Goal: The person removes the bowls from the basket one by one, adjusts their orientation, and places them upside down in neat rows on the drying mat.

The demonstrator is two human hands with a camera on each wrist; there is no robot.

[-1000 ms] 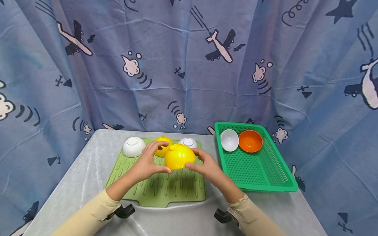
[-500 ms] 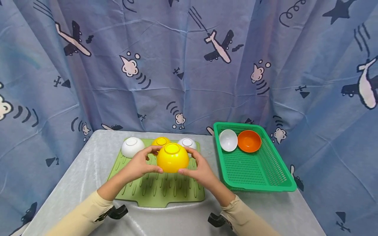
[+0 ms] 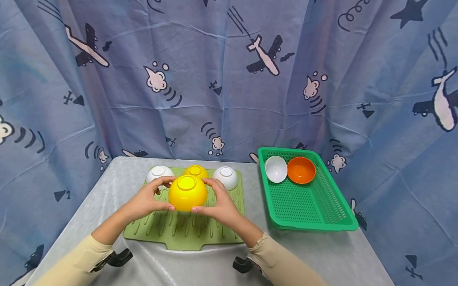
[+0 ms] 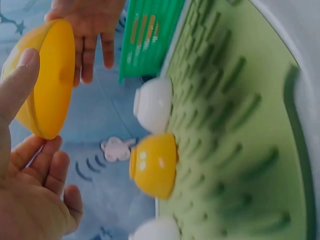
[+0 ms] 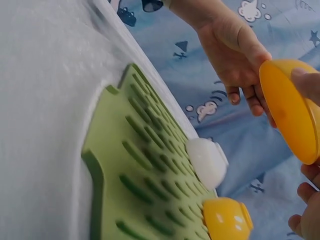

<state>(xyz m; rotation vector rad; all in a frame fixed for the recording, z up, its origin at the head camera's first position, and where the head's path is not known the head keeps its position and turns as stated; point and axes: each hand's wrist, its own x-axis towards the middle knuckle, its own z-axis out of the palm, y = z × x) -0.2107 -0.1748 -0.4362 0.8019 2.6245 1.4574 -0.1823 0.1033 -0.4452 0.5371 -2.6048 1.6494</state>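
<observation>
- Holding a glossy yellow round bowl (image 3: 187, 194), plastic by the look of it, between left hand (image 3: 148, 201) at 9 o'clock and right hand (image 3: 221, 203) at 3 o'clock.
- Pinching it from both sides: thumbs on the near side, other fingers (image 4: 57, 172) curled toward the far side, spread to the width of the bowl, with gaps between palms and wall.
- Pointing mouth down and foot ring up; raised above the green ridged, rubbery-looking mat (image 3: 183, 243), not touching it.
- Upturned on that mat, around the held bowl: at 10 o'clock a glossy white round bowl (image 3: 159, 171), partly hidden by left hand; just past 12 o'clock a second yellow bowl (image 3: 197, 171), partly hidden too; at 2 o'clock a second white bowl (image 3: 229, 179).
- Standing well apart at 3 o'clock on the pale cloth-covered table (image 3: 119, 190): a perforated green plastic basket (image 3: 300, 206), with a small white round bowl (image 3: 276, 169) at its own 10 o'clock and, beside that, a shiny orange round bowl (image 3: 301, 171) near 12, both mouth up.
- Likely to handle as light, stiff and not very fragile, but slippery on the smooth, tapering wall.
- Best gripped low, near the rim, at 9 and 3 o'clock; higher up, more apt to slide down out of the fingers.
</observation>
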